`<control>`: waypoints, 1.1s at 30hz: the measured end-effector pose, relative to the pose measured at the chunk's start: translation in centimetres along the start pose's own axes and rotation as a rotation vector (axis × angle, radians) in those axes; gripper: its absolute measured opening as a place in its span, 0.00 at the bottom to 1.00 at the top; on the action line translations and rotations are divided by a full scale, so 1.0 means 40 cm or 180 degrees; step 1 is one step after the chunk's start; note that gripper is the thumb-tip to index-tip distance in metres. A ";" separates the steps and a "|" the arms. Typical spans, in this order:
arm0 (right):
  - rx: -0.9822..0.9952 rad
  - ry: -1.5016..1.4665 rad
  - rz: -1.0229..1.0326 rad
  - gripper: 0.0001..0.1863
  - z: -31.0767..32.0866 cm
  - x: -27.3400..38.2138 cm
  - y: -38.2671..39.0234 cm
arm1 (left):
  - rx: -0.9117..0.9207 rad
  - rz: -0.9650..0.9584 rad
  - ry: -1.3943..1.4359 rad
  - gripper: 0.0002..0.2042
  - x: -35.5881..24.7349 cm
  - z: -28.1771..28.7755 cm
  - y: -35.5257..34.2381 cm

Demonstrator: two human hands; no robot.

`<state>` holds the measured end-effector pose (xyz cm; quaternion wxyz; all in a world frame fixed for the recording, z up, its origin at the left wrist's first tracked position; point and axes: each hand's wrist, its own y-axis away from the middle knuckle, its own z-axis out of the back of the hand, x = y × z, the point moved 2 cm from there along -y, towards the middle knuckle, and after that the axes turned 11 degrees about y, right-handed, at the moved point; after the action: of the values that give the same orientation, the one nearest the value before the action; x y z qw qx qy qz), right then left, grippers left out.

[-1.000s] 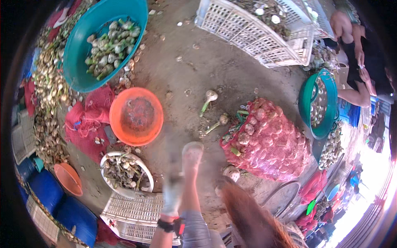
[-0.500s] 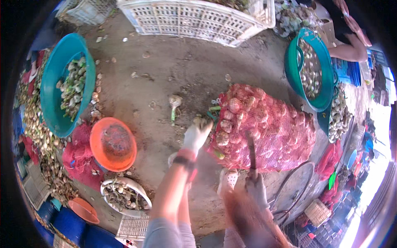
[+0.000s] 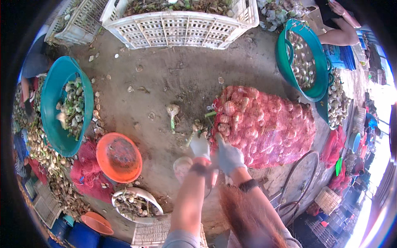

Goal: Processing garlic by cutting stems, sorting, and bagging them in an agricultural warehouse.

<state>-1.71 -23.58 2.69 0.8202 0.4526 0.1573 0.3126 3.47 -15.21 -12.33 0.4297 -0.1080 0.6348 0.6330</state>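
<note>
My gloved left hand (image 3: 200, 145) is closed around the stem end of a garlic bulb (image 3: 197, 125), close to the tied end of a red mesh bag (image 3: 269, 128) packed with garlic. Just to its right, my gloved right hand (image 3: 230, 156) is closed, its fingers pointing toward the bag's end. A thin dark strip ahead of those fingers looks like the knife's blade; its handle is hidden in the hand. A green stem (image 3: 211, 114) pokes out at the bag's end. One loose garlic bulb with a stem (image 3: 172, 110) lies on the ground to the left.
White crates (image 3: 178, 29) stand at the far side. Green tubs of garlic are at left (image 3: 49, 103) and right (image 3: 279, 53). An orange basin (image 3: 134, 169) and a white bowl of scraps (image 3: 155, 199) sit at near left. Another person's leg (image 3: 339, 37) shows far right.
My right hand, with the knife, has moved left from over the bag's near side to beside my left hand. The left hand has shifted slightly nearer. The view has tilted a little.
</note>
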 end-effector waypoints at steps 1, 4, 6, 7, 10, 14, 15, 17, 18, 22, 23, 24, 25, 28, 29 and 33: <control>-0.0029 0.0082 -0.0124 0.34 -0.020 0.010 -0.019 | -0.0013 -0.0036 0.0067 0.16 0.000 -0.002 0.000; -0.0566 -0.0114 0.0046 0.35 -0.084 0.006 0.014 | -0.0203 0.0199 0.1081 0.15 0.021 0.047 0.023; -0.0511 -0.0279 0.0162 0.35 -0.134 -0.020 0.102 | -0.0211 -0.0285 0.1203 0.12 0.039 0.121 0.068; -0.0368 -0.0355 0.0174 0.35 -0.156 -0.038 0.160 | -0.0302 0.0210 0.1292 0.11 0.062 0.160 0.104; -0.0039 -0.0589 0.0175 0.35 -0.184 -0.076 0.275 | -0.0264 0.1026 0.1471 0.09 0.122 0.200 0.177; -0.0974 -0.0813 0.0796 0.36 -0.144 -0.047 0.172 | -0.0103 -0.0137 0.0243 0.11 0.160 0.197 0.144; -0.0766 -0.0582 0.0635 0.36 -0.141 -0.038 0.121 | -0.0067 0.0094 0.0095 0.13 0.174 0.194 0.129; -0.0322 -0.0074 0.0360 0.36 -0.159 -0.021 0.041 | -0.0065 0.0093 0.0497 0.14 0.187 0.194 0.102; -0.0264 -0.0001 0.0257 0.36 -0.176 -0.022 0.034 | -0.0123 0.0218 0.0881 0.15 0.190 0.200 0.097; -0.0190 -0.0312 0.0263 0.35 -0.265 -0.101 0.227 | -0.0161 0.0863 0.2169 0.12 0.167 0.232 0.132; -0.0041 -0.0360 0.0210 0.35 -0.282 -0.138 0.309 | -0.0190 0.1020 0.2629 0.11 0.155 0.237 0.147; 0.0158 -0.0378 0.0144 0.35 -0.288 -0.173 0.377 | -0.0196 0.0918 0.2451 0.11 0.140 0.242 0.155; 0.0413 -0.0345 0.0039 0.35 -0.283 -0.201 0.427 | -0.0198 0.0844 0.2264 0.10 0.128 0.244 0.163; -0.0239 -0.0719 0.0437 0.33 -0.202 -0.204 0.398 | -0.0125 0.0596 0.2540 0.13 0.106 0.229 0.154; -0.0446 -0.0703 0.0606 0.34 -0.173 -0.165 0.312 | -0.0233 0.0590 0.2314 0.13 0.108 0.223 0.147; -0.0106 -0.0348 0.0513 0.33 -0.137 -0.047 0.071 | -0.0098 0.0394 0.1743 0.14 0.111 0.229 0.127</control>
<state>-7.13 -20.16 2.04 0.8072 0.4664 0.0701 0.3549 1.05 -4.31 -10.18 0.2011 -0.2425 0.7230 0.6149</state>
